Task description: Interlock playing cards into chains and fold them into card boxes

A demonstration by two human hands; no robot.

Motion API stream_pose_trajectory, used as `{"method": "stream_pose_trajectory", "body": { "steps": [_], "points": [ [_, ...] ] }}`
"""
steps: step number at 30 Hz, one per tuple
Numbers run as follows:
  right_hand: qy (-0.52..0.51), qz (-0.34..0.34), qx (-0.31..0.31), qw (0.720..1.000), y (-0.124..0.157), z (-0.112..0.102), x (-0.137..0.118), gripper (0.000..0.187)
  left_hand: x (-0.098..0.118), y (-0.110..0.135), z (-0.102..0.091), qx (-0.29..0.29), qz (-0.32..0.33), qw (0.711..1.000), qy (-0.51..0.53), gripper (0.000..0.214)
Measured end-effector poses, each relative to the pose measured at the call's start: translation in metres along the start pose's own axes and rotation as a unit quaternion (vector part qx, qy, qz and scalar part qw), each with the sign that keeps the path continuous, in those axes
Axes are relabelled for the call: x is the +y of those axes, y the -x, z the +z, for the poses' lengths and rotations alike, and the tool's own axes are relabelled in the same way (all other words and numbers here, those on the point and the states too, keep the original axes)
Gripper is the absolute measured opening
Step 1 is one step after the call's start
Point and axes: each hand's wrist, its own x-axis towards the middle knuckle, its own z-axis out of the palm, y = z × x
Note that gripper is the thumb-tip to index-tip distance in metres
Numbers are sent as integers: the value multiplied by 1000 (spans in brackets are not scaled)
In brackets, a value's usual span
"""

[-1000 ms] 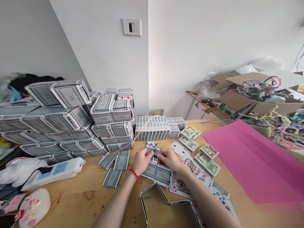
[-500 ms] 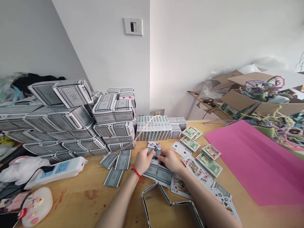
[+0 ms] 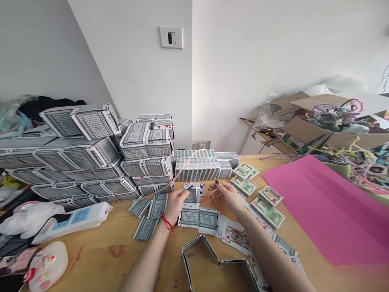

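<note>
My left hand (image 3: 176, 204), with a red string at the wrist, pinches a grey-backed playing card (image 3: 193, 196) and holds it just above the wooden table (image 3: 103, 251). My right hand (image 3: 225, 192) hovers a little to the right of that card, fingers loosely curled, nothing visible in them. Below the hands lie two face-down cards (image 3: 199, 218) side by side and a face-up court card (image 3: 235, 235). A strip of folded cards (image 3: 212, 257) stands on edge in a zigzag nearer me.
Stacked blocks made of cards (image 3: 91, 158) fill the left; a row of decks (image 3: 199, 164) stands behind the hands. Green-backed cards (image 3: 264, 202) and a pink sheet (image 3: 328, 207) lie right. A power strip (image 3: 71, 219) sits left, cardboard boxes (image 3: 304, 125) far right.
My right hand let go of the card and moved right and up. My left hand keeps the card. The view shifted slightly downward.
</note>
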Motion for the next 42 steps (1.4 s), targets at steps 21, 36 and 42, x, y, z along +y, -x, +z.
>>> {"method": "stream_pose_trajectory", "body": {
  "steps": [21, 36, 42],
  "points": [
    [671, 105, 55, 732, 8, -32, -24, 45, -2, -3, -2, 55, 1, 984, 170, 37],
    [562, 61, 35, 824, 4, -42, -25, 11, 2, 2, 9, -6, -61, 951, 303, 28],
    [362, 23, 34, 931, 12, -50, -43, 21, 0, -1, 6, 33, -91, 944, 315, 26]
  ]
}}
